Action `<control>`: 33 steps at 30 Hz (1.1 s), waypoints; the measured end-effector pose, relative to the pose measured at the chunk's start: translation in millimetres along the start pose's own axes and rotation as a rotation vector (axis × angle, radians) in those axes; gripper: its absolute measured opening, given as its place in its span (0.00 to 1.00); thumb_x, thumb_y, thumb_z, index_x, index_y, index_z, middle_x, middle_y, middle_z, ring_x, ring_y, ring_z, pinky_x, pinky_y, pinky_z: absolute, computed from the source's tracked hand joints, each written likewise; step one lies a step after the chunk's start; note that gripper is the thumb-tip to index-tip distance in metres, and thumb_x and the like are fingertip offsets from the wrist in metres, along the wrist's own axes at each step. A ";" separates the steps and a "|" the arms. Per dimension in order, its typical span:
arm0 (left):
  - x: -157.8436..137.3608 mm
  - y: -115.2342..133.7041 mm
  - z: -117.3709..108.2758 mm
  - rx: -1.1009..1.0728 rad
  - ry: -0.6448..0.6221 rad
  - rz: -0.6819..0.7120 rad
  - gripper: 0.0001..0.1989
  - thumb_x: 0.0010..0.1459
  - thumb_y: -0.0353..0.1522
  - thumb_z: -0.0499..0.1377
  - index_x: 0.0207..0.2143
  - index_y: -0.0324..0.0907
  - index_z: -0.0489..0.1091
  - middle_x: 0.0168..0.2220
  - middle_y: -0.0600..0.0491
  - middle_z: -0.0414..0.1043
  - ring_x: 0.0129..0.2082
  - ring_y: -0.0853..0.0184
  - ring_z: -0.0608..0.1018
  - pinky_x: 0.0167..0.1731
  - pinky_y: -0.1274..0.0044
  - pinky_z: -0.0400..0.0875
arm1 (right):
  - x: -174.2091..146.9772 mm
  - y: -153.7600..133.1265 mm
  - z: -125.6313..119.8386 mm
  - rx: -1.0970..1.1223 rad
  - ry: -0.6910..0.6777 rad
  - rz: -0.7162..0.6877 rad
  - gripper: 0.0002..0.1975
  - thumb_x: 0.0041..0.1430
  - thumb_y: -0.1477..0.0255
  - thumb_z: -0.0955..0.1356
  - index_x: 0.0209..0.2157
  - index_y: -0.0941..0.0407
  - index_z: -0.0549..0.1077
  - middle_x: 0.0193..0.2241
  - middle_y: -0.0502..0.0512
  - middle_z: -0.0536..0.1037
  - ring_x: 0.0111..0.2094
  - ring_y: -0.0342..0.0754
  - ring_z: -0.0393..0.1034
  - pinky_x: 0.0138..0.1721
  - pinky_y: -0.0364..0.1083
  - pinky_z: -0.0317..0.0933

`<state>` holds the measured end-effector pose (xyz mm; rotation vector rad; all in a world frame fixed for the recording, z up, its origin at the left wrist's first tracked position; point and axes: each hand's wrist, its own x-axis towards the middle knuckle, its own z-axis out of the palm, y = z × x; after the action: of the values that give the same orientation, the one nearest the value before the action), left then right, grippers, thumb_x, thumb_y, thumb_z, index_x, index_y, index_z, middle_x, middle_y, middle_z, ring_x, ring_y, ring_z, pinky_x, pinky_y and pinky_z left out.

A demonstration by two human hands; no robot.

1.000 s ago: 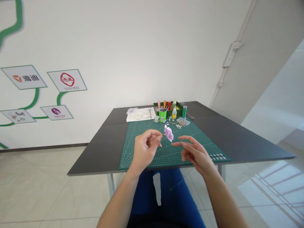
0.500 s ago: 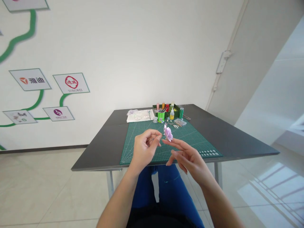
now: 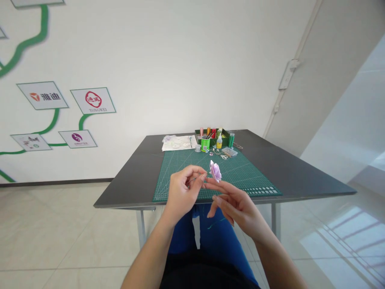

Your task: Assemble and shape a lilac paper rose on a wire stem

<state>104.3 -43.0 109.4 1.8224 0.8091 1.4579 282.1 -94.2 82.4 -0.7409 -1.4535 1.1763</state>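
Note:
My left hand (image 3: 187, 188) pinches the thin stem of a pale purple fabric-looking flower (image 3: 215, 171) between thumb and fingertips. The bloom points right, above the green cutting mat. Close under it is my right hand (image 3: 234, 200), its index finger stretched toward the stem and its other fingers loosely curled. A green thread (image 3: 217, 224) dangles below the right fingers, over my blue trousers, and seems to run up into them. Where it passes between the fingers is too fine to make out.
The green cutting mat (image 3: 174, 168) lies on a dark table (image 3: 132, 172). At its far side are white papers (image 3: 179, 143), a green can (image 3: 205, 143), a glue bottle (image 3: 219, 141), scissors (image 3: 224, 157), a clear case (image 3: 229, 151) and a dark green box (image 3: 225, 138) with thread spools.
The flower has turned slightly and shifted a little right and down in view. My right hand has moved slightly left, its index finger closer to the stem. The view has tilted slightly.

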 end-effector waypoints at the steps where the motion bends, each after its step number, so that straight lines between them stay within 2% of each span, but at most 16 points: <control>1: -0.4 0.3 0.4 0.007 -0.003 0.003 0.08 0.65 0.36 0.62 0.38 0.40 0.77 0.24 0.53 0.76 0.21 0.70 0.77 0.23 0.80 0.68 | -0.2 -0.3 0.2 0.003 -0.004 0.000 0.22 0.68 0.59 0.73 0.61 0.47 0.77 0.59 0.69 0.80 0.26 0.46 0.82 0.13 0.35 0.58; 9: -5.9 7.3 5.0 0.013 -0.038 0.019 0.08 0.66 0.35 0.61 0.38 0.40 0.77 0.26 0.53 0.77 0.21 0.69 0.78 0.23 0.80 0.71 | -5.8 -2.4 0.6 0.038 -0.019 0.033 0.24 0.68 0.59 0.73 0.63 0.49 0.76 0.55 0.69 0.81 0.27 0.47 0.82 0.13 0.35 0.59; 14: -7.4 10.0 6.3 0.052 -0.019 0.058 0.08 0.66 0.34 0.61 0.37 0.40 0.77 0.25 0.53 0.77 0.22 0.70 0.77 0.22 0.81 0.67 | -7.2 1.8 1.0 0.077 -0.048 0.040 0.25 0.68 0.60 0.73 0.63 0.52 0.75 0.42 0.62 0.83 0.24 0.44 0.80 0.14 0.34 0.59; 20: -9.1 11.4 9.7 0.017 -0.019 0.049 0.07 0.66 0.35 0.62 0.37 0.40 0.77 0.23 0.55 0.75 0.20 0.71 0.75 0.22 0.81 0.65 | -12.0 2.2 2.5 0.061 -0.015 0.079 0.26 0.68 0.58 0.73 0.62 0.55 0.76 0.26 0.50 0.76 0.18 0.39 0.70 0.15 0.35 0.57; 26: -9.5 7.7 10.9 0.044 0.004 0.054 0.08 0.67 0.36 0.62 0.37 0.41 0.77 0.23 0.55 0.75 0.20 0.71 0.74 0.23 0.80 0.65 | -16.3 -0.7 1.7 -0.074 0.012 0.024 0.23 0.73 0.59 0.68 0.60 0.58 0.77 0.19 0.44 0.68 0.15 0.37 0.59 0.16 0.37 0.52; 33: -8.8 3.1 6.7 0.315 0.051 0.168 0.08 0.69 0.34 0.61 0.37 0.43 0.78 0.27 0.56 0.78 0.22 0.72 0.74 0.24 0.79 0.64 | -19.6 -18.8 -3.4 -0.393 0.024 -0.049 0.20 0.76 0.63 0.63 0.58 0.59 0.80 0.18 0.43 0.62 0.17 0.39 0.54 0.19 0.41 0.48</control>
<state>109.4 -52.6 105.8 2.1385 0.9764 1.5559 292.8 -117.1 93.0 -0.9757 -1.6956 0.8485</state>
